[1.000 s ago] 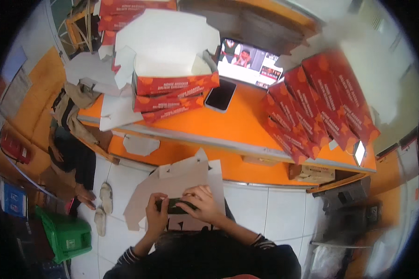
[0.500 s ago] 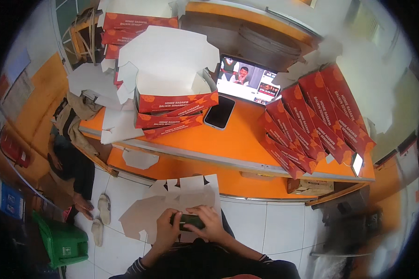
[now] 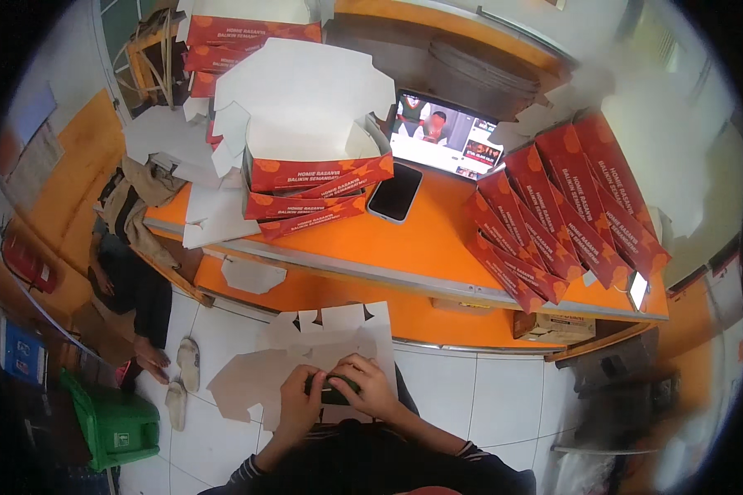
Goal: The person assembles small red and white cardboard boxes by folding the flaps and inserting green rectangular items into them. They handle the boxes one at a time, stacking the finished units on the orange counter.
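Note:
A flat, unfolded box blank (image 3: pixel 248 375), its plain pale side up, lies in front of me over my lap. Above its near part, both hands close around a small dark green object (image 3: pixel 332 384) with a light mark on its side; its kind is unclear. My left hand (image 3: pixel 299 400) grips its left end, thumb on the near side. My right hand (image 3: pixel 370 392) wraps over the right end, and its fingers hide much of it. The two hands nearly meet.
Folded red-and-white boxes (image 3: pixel 322 173) stand stacked on the orange table (image 3: pixel 425 239), with more leaning boxes (image 3: pixel 537 206) at the right. Between them are a phone (image 3: pixel 395 194) and a lit tablet (image 3: pixel 442 136). A green bin (image 3: pixel 115 425) and a seated person's legs (image 3: pixel 144 313) are at the left.
My right hand has moved left and curled further over the green object, so less of it shows. The whole view has shifted slightly.

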